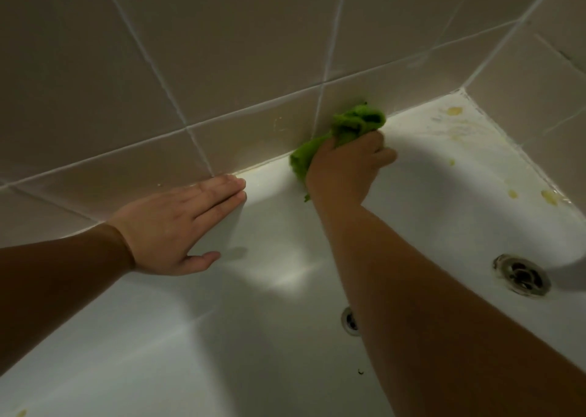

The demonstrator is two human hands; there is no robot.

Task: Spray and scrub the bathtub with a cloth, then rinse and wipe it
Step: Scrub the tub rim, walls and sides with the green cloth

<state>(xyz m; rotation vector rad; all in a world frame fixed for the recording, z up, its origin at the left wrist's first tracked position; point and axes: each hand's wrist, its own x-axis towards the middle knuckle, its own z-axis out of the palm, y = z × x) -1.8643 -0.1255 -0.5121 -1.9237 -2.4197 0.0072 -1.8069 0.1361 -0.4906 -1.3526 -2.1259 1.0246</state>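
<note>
A white bathtub [196,337] fills the lower part of the head view, its far rim meeting a beige tiled wall. My right hand [345,166] grips a bunched green cloth [355,124] and holds it against the far rim where the tub meets the tiles. My left hand [177,229] lies flat with straight fingers on the rim and upper inner wall of the tub, left of the cloth. Yellowish stains [455,111] mark the rim in the far right corner.
A round metal overflow fitting [521,275] sits on the tub's right end wall. A second drain [350,321] shows partly behind my right forearm. The tiled wall [222,51] rises straight behind the rim. More yellow spots [548,197] lie along the right rim.
</note>
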